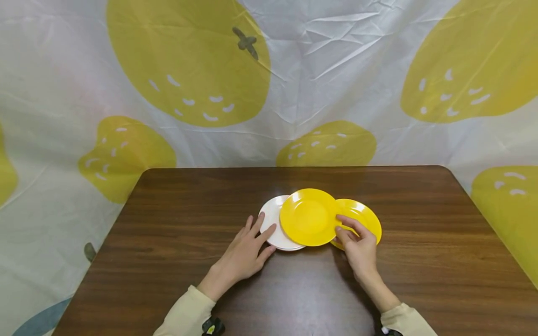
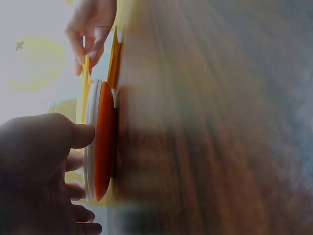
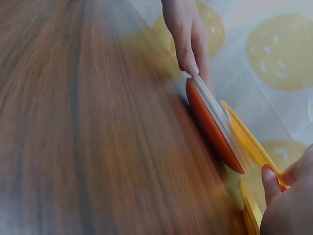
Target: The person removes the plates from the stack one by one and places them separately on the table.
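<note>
1. Two hands reach forward from pale sleeves [image 1: 187,310], one to each side of the plates, with the wrists low and the forearms angled inward.
2. The left hand [image 1: 240,255] lies with its fingers spread and fairly straight at the left rim of the white plates [image 1: 272,218]. The thumb rests against their near edge, so the hand touches them without closing round them.
3. The right hand [image 1: 359,250] bends at the wrist and pinches the raised plate [image 1: 311,217], a yellow one, by its right rim between thumb and fingers (a narrow grip, closed down to the plate's thickness).
4. The raised plate is held over the right part of the white plates, nearly level; whether its far side touches them I cannot tell.
5. Beneath the white plates sits an orange dish [image 3: 213,128], visible in both wrist views and hidden in the head view.
6. To the right, the lower plate [image 1: 366,218], also yellow, rests on the table [image 1: 424,242]. The raised plate overlaps its left edge in the head view, and the right hand blocks much of its near side.
7. Behind the brown wood-grain table hangs a white cloth [image 1: 336,70] printed with large yellow fruit, wrinkled near the top.
</note>
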`<state>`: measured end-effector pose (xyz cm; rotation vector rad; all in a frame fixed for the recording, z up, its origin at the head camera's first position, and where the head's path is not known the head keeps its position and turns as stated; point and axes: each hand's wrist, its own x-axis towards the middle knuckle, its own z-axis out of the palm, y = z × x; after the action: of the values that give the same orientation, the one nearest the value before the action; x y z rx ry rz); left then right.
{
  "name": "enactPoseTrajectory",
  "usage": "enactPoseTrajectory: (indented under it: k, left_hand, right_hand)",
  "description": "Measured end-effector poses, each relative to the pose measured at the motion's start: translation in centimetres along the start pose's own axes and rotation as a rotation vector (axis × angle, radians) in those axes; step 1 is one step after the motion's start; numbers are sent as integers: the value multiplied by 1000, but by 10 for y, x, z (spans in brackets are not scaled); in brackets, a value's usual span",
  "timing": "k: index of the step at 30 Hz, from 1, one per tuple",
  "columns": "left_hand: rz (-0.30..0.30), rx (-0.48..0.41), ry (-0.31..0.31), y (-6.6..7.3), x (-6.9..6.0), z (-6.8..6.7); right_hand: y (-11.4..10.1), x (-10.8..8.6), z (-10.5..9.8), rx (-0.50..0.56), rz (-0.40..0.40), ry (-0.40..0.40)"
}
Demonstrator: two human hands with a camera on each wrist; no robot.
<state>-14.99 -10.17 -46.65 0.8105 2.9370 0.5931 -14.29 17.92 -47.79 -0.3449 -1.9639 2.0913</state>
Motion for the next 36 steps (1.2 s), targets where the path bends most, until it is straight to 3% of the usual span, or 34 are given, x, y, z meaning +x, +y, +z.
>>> enactPoseTrajectory:
  k: [29,36]
  left_hand:
    - [-19,3,-18,1,2,-2]
    - [-14,14,-13,0,3,0]
  right_hand:
    - [-1,1,-31,107,-33,127]
    - [0,-1,-43,128,-10,151]
